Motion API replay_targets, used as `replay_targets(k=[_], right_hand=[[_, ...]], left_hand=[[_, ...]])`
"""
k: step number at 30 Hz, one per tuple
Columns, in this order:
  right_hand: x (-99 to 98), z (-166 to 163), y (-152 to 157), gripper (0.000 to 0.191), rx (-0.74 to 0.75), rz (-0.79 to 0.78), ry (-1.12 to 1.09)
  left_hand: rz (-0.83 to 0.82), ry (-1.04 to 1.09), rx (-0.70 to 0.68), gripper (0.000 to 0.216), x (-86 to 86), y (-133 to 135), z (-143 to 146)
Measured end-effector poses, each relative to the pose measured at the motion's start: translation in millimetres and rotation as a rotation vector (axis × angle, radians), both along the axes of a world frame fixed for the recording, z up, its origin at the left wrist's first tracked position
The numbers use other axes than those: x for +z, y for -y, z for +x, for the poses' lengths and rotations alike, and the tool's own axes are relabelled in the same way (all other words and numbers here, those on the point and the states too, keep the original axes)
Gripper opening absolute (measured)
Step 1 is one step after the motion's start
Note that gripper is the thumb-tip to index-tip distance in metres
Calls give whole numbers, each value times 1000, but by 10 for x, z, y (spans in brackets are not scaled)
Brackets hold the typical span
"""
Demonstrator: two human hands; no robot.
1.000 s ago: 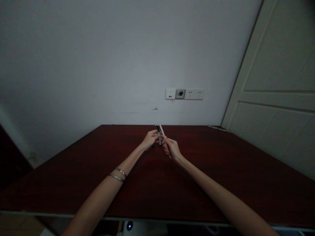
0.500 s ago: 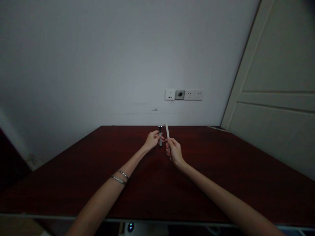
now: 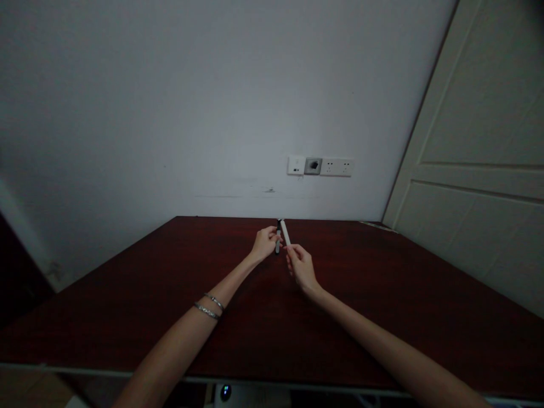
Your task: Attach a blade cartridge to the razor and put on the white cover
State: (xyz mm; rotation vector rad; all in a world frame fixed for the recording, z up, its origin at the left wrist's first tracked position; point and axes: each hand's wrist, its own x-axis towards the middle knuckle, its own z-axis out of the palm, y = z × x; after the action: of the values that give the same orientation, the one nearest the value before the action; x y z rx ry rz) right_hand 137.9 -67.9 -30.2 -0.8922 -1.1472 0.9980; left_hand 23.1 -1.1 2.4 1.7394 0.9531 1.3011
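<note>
Both my arms reach out over a dark red wooden table point(image 3: 127, 306). My left hand point(image 3: 264, 244) pinches a short grey stick with a dark top point(image 3: 277, 238), held upright. My right hand point(image 3: 300, 265) is closed around a slim white stick point(image 3: 285, 233) that leans up and to the left. The top of the white stick sits right beside the dark top of the grey one; whether they touch I cannot tell. Two thin metal bangles point(image 3: 209, 306) circle my left forearm.
A white wall rises behind the table, with a row of sockets and a switch point(image 3: 320, 166). A cream panelled door point(image 3: 476, 158) stands at the right. Under the table's near edge a small device with a lit dot point(image 3: 225, 391) shows.
The white stick in my right hand has tilted back to the left, closing the gap with the grey piece in my left hand. The hands stay in about the same place.
</note>
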Motion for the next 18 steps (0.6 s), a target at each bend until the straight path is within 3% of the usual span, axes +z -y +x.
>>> replay_targets(k=[7,13,18], right_hand=[[103,-36,-43,33,-18,42,-35],[15,-56,66,33,39,-37,-22],[149,-69,26,33,127,-55,-136]], left_hand=[[15,21,3,14,50,62,11],[25,24,48,17,65,21,-34],[78,-26,77,16,36,22,-30]])
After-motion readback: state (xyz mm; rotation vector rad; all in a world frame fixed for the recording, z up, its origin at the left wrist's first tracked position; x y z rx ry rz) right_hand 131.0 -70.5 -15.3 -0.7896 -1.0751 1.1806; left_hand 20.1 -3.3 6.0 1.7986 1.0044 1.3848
